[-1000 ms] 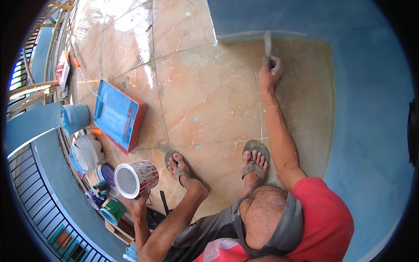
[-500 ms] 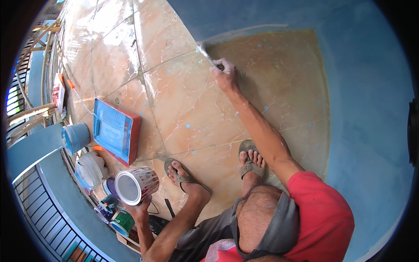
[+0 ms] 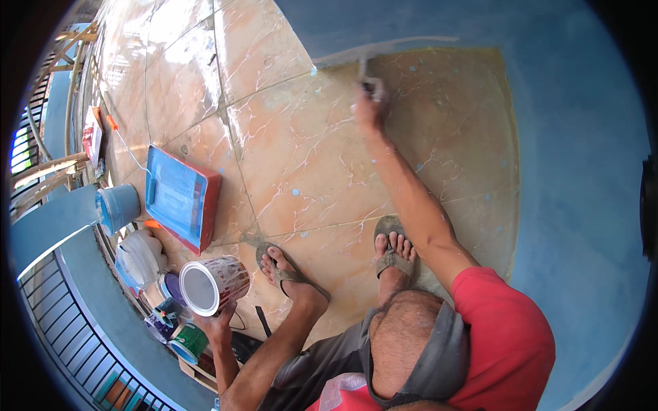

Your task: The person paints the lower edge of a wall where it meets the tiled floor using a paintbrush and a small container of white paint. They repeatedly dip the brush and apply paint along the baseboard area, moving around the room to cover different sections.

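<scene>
My right hand (image 3: 371, 106), spotted with pale paint, is closed around a paintbrush (image 3: 362, 67). The bristles meet the bottom edge of the blue wall (image 3: 418, 20), where a pale streak runs just above the tiled floor (image 3: 315, 137); motion smears the brush somewhat. Low on the left, my left hand (image 3: 218, 325) grips a paint can (image 3: 229, 279) from below and the side. The can is tilted, and pale grey-white paint or lining shows through its round mouth. Part of the left hand is hidden behind the can.
A red paint tray (image 3: 211, 212) with blue paint lies left, a roller (image 3: 113, 123) with orange handle across it. Beyond the can stand a light-blue bucket (image 3: 120, 209), a green can (image 3: 192, 340) and other containers. Blue wall (image 3: 576, 205) also rises on the right. Blue drips dot the tiles.
My right hand and the brush have moved right along the wall's bottom edge, away from the corner. The can in my left hand has stayed nearly in place.
</scene>
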`<action>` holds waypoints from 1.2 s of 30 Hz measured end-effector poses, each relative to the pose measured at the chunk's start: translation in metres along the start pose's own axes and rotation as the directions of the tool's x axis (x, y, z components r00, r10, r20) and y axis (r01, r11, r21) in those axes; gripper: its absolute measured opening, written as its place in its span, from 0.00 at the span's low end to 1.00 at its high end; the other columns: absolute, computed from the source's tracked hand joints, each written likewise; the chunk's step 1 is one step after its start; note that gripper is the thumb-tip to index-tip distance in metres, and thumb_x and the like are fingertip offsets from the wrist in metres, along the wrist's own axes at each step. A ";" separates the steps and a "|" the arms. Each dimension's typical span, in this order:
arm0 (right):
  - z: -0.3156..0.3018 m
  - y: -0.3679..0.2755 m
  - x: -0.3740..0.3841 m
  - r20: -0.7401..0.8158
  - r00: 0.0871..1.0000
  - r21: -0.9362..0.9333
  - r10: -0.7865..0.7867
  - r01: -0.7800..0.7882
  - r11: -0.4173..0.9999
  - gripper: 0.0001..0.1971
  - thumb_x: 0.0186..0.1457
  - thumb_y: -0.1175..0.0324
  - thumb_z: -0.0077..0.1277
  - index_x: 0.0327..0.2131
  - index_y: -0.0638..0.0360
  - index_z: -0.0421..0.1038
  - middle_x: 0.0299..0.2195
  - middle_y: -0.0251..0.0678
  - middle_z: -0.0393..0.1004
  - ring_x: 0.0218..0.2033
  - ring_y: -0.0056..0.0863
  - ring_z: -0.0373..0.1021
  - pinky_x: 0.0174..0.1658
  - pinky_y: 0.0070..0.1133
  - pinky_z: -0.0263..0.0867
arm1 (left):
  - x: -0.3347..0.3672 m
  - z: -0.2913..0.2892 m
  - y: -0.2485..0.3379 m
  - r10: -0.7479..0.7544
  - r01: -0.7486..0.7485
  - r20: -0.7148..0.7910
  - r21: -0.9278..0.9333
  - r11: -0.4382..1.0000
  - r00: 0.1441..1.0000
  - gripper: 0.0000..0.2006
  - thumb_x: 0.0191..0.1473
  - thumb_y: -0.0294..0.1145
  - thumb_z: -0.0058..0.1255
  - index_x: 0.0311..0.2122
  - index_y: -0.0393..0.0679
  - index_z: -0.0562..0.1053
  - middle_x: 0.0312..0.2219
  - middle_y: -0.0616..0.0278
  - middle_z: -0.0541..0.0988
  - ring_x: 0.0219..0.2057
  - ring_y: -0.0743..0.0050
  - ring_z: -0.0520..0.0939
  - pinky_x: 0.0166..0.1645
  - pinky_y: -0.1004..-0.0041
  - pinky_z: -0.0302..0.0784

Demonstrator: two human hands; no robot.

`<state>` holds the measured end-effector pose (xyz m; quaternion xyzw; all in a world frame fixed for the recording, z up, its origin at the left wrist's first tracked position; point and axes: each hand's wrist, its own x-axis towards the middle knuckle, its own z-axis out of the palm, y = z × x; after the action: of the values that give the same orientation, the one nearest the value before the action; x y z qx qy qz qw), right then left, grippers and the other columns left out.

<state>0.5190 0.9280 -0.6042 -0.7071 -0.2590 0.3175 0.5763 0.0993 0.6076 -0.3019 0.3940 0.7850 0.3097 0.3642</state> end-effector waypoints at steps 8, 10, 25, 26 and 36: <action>0.023 -0.030 -0.056 0.374 0.927 -0.080 -0.007 0.040 0.996 0.13 0.56 0.66 0.63 0.43 0.62 0.80 0.26 0.34 0.80 0.26 0.24 0.74 0.32 0.27 0.70 | 0.005 0.006 0.008 0.067 -0.067 0.013 0.015 0.998 0.998 0.46 0.36 0.30 0.77 0.63 0.35 0.67 0.53 0.56 0.77 0.52 0.64 0.78 0.60 0.63 0.74; 0.006 -0.035 -0.028 0.318 0.940 -0.135 -0.121 0.171 0.976 0.13 0.56 0.66 0.63 0.43 0.60 0.82 0.25 0.35 0.80 0.26 0.24 0.75 0.31 0.27 0.70 | 0.004 0.006 0.004 0.046 -0.046 0.008 0.016 0.999 0.999 0.46 0.36 0.30 0.77 0.63 0.35 0.67 0.53 0.56 0.77 0.52 0.64 0.78 0.60 0.63 0.75; 0.051 -0.023 -0.060 0.194 0.977 0.156 0.084 -0.115 0.981 0.11 0.60 0.72 0.61 0.44 0.63 0.73 0.28 0.32 0.76 0.20 0.17 0.68 0.22 0.23 0.65 | -0.001 0.007 0.004 0.020 -0.019 0.014 -0.027 0.999 1.000 0.42 0.37 0.29 0.74 0.61 0.35 0.69 0.50 0.57 0.78 0.48 0.66 0.80 0.56 0.64 0.77; 0.053 -0.023 -0.066 0.277 0.952 0.177 0.133 -0.186 0.966 0.12 0.60 0.72 0.61 0.44 0.64 0.73 0.28 0.32 0.76 0.21 0.17 0.69 0.22 0.23 0.65 | 0.000 0.009 0.005 0.050 -0.049 0.023 -0.051 0.998 0.998 0.42 0.37 0.29 0.73 0.61 0.35 0.69 0.50 0.57 0.78 0.48 0.66 0.80 0.56 0.64 0.77; -0.070 0.003 0.054 0.107 0.987 0.102 0.118 -0.129 0.986 0.11 0.55 0.70 0.66 0.42 0.58 0.79 0.27 0.26 0.76 0.23 0.16 0.67 0.25 0.21 0.63 | -0.001 -0.004 -0.012 0.034 -0.034 0.019 0.032 0.999 0.999 0.48 0.37 0.30 0.75 0.65 0.34 0.64 0.55 0.53 0.75 0.55 0.60 0.78 0.63 0.59 0.73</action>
<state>0.6073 0.9209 -0.6061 -0.6724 -0.2255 0.4014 0.5795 0.0911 0.6000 -0.3090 0.4160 0.7797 0.2993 0.3597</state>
